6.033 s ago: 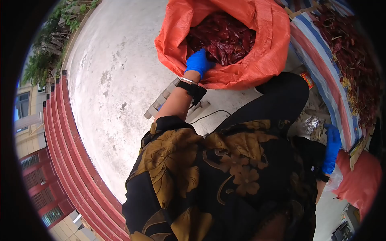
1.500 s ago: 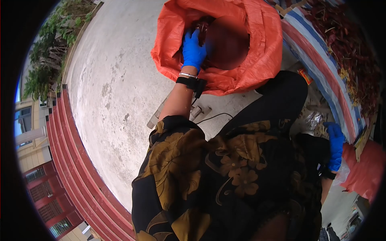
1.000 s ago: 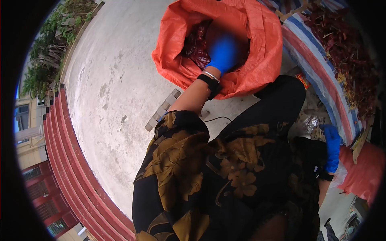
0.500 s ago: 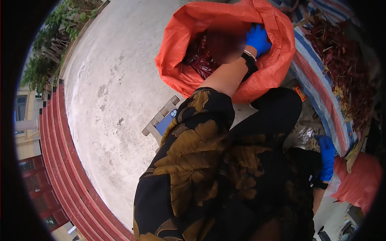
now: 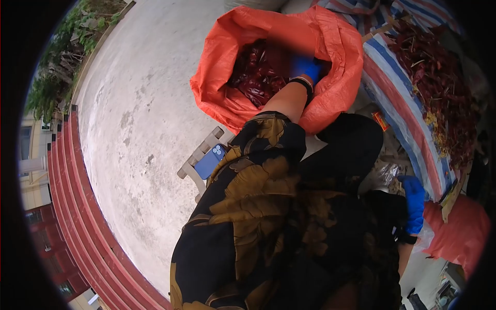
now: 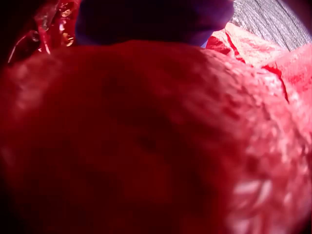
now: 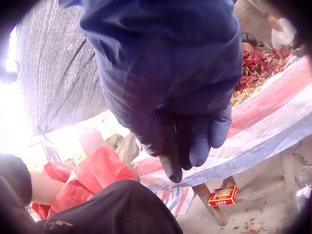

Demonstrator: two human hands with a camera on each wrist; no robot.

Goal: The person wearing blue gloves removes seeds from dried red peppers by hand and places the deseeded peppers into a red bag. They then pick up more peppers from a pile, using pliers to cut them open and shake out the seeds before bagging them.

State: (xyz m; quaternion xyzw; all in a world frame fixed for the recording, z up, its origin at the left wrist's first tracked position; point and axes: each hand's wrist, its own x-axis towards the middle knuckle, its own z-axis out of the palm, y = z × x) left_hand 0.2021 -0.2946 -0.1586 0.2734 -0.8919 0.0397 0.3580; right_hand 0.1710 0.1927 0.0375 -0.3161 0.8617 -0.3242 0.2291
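Note:
An orange-red woven sack (image 5: 338, 88) stands with its mouth open and folded back, dried red chillies (image 5: 253, 77) inside. My left hand (image 5: 306, 68), in a blue glove, reaches down into the sack on its right side. A blurred patch and the sack's contents hide its fingers, so I cannot tell whether they hold anything. In the left wrist view the glove (image 6: 151, 22) shows dark against the red sack wall. Beside my right thigh, my gloved right hand (image 5: 412, 204) hangs with fingers loosely bent; the right wrist view shows nothing held in it.
A red, white and blue striped sheet (image 5: 408, 108) bearing more dried chillies (image 5: 439, 88) lies to the right. Below it is a small red-yellow box (image 7: 223, 195). A blue phone (image 5: 209, 163) rests on a small stool (image 5: 199, 150) at left. A pinkish-red sack (image 5: 460, 232) is behind my right hand.
My left hand has moved from the sack's left side across to its right side and sits deeper among the chillies. The phone has come into sight. My right hand stays beside the thigh.

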